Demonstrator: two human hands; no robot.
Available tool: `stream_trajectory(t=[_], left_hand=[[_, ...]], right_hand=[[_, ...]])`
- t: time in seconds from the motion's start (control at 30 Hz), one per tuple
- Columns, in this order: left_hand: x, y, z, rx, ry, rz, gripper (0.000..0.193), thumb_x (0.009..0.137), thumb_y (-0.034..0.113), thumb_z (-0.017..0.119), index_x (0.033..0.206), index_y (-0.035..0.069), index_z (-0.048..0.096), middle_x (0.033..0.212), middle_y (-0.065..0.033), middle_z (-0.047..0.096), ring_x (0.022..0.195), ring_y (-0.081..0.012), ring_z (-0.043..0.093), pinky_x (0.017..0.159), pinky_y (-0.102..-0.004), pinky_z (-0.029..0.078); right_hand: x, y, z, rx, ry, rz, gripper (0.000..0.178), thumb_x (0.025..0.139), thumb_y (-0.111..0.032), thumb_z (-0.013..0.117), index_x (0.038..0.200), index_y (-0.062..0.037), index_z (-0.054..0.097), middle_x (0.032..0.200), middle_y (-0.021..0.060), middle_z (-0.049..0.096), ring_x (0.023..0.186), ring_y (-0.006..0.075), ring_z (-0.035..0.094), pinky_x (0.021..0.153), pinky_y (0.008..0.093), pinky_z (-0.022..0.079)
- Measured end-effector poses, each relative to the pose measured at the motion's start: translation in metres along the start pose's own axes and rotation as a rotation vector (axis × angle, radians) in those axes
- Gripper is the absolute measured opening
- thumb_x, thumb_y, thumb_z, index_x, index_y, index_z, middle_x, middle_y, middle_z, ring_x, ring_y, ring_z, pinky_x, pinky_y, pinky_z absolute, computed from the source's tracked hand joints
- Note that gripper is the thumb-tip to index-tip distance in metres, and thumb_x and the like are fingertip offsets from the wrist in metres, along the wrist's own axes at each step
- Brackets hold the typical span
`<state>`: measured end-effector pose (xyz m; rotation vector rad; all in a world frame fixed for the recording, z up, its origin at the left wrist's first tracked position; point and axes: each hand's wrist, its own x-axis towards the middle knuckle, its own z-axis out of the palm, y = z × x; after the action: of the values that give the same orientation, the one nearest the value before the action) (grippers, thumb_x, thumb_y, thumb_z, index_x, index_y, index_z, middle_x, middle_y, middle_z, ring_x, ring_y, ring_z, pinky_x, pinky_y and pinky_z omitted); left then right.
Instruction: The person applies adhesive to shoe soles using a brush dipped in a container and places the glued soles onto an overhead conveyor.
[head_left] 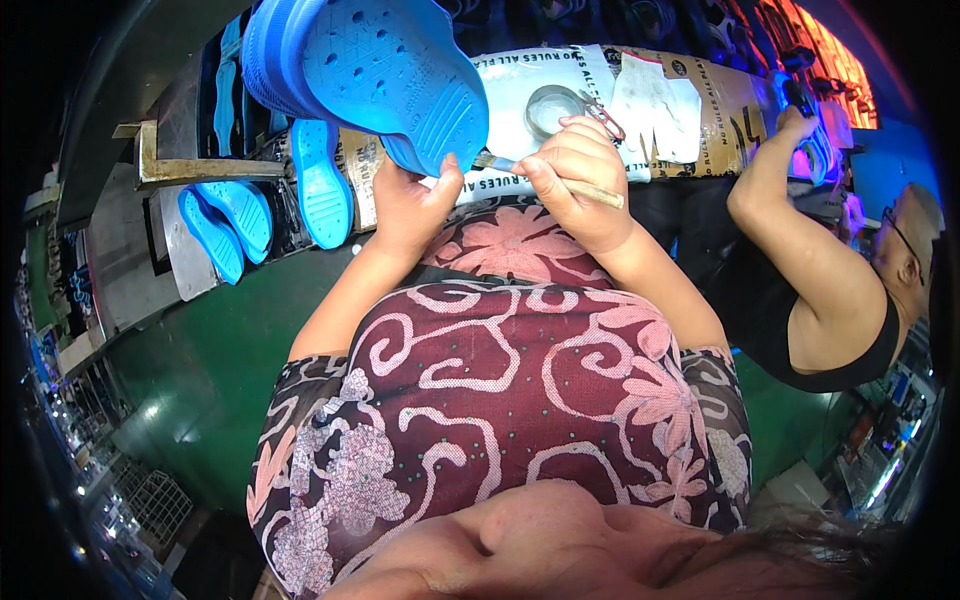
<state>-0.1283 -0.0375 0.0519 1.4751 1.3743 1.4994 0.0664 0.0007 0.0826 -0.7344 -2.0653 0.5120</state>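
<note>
The left hand [412,208] is clamped on the near end of a big blue shoe sole [400,80], thumb on its face, the rest of the sole tilting up and away beyond that hand. The right hand [590,160] is closed around a brush [597,193] with a pale handle; its bristles point left, right at the sole's edge, though from here I can't tell if they touch. Just beyond the right hand sits a round dish [555,112], with a small red-handled tool [612,125] beside it, then a white cloth or paper [655,105] farther right. Left of the left hand lies another blue sole [322,185], and past that two blue pieces [248,215] side by side. Well to the right of the right hand, a co-worker [815,250] stretches an arm over the bench.
</note>
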Motion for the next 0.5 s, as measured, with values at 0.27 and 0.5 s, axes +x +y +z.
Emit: stream_trajectory(t=[0.27, 0.5], left_hand=[[0.0024, -0.0059, 0.0003, 0.099, -0.039, 0.113, 0.023, 0.071, 0.000, 0.061, 0.093, -0.003, 0.055, 0.088, -0.0095, 0.060, 0.079, -0.0155, 0.057, 0.070, -0.0284, 0.045], [0.0089, -0.0081, 0.0035, 0.014, 0.035, 0.270, 0.025, 0.069, -0.002, 0.061, 0.093, -0.003, 0.056, 0.087, -0.0099, 0.059, 0.077, -0.0176, 0.057, 0.068, -0.0278, 0.046]], right_hand=[[0.0009, -0.0004, -0.0011, 0.047, 0.103, 0.027, 0.023, 0.083, -0.014, 0.053, 0.065, -0.0048, 0.063, 0.060, 0.0033, 0.059, 0.058, 0.0193, 0.054, 0.078, 0.0366, 0.041], [0.0005, -0.0057, 0.0035, -0.012, 0.055, -0.002, 0.027, 0.085, -0.014, 0.051, 0.062, -0.0037, 0.061, 0.061, 0.0028, 0.060, 0.058, 0.0180, 0.054, 0.079, 0.0369, 0.040]])
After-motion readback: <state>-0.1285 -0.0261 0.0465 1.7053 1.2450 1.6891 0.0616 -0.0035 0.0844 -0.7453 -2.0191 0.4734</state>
